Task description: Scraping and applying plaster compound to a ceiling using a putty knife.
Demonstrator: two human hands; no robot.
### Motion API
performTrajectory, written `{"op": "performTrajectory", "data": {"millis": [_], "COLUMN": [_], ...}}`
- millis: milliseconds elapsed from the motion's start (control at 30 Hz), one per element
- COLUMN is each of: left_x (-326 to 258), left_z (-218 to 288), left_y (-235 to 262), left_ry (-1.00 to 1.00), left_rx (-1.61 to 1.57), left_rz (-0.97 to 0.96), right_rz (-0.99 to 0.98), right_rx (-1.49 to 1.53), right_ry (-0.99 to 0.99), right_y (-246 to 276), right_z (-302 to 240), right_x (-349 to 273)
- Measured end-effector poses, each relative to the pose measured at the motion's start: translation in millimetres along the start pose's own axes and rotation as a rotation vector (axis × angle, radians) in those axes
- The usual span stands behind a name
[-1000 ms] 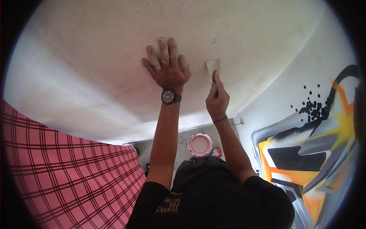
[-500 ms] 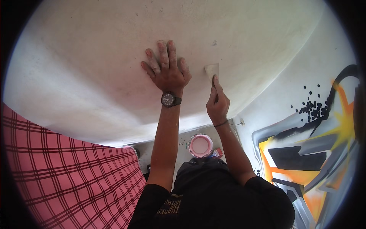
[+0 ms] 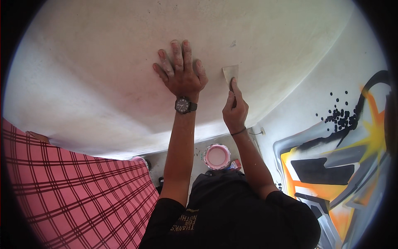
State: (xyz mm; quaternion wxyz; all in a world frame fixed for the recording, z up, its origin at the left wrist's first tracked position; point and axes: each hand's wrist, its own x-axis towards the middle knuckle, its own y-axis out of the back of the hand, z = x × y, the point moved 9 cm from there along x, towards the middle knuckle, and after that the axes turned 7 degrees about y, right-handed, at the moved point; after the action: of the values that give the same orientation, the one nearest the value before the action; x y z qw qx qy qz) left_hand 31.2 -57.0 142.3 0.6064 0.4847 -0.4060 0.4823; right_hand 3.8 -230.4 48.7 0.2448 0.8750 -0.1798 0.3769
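1. The left hand (image 3: pixel 181 72) lay flat on the white wall (image 3: pixel 95 79), fingers spread and holding nothing; the open palm probably braced the person against the surface.
2. A dark watch (image 3: pixel 183 105) sat on that wrist, its face turned to the camera.
3. The right hand (image 3: pixel 234 110) was closed on a scraper (image 3: pixel 231 74), the index finger stretched along its handle, likely to press the blade down.
4. The scraper's pale blade lay against the wall just right of the left hand, apart from it, near a small dark blemish (image 3: pixel 233 43) in the plaster.
5. A thin band circled the right wrist.
6. Below, between the forearms, a pink-rimmed tub (image 3: pixel 217 156) stood on the floor with pale matter inside, close to the wall's foot and so within easy reach.
7. A red checked cloth (image 3: pixel 78 195) covered the lower left; what it lay on could not be told.
8. The side wall at right carried a painted mural (image 3: pixel 331 170) in orange, grey and black, with black dots above it.
9. A cord and socket (image 3: pixel 261 133) showed near the corner.
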Motion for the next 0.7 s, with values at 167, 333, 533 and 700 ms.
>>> {"op": "performTrajectory", "data": {"millis": [167, 333, 533, 700], "left_x": [3, 3, 5, 7], "left_z": [-3, -6, -6, -10], "left_y": [-2, 0, 2, 4], "left_ry": [0.02, 0.026, -0.019, -0.016], "left_rx": [-0.009, -0.022, -0.002, 0.009], "left_rz": [0.015, 0.011, 0.013, 0.008], "right_rz": [0.029, 0.037, 0.089, 0.003], "right_rx": [0.028, 0.003, 0.031, 0.005], "right_ry": [0.01, 0.061, 0.062, 0.043], "right_y": [0, 4, 1, 3], "right_z": [-8, -10, -17, -10], "right_x": [11, 19, 15, 13]}}
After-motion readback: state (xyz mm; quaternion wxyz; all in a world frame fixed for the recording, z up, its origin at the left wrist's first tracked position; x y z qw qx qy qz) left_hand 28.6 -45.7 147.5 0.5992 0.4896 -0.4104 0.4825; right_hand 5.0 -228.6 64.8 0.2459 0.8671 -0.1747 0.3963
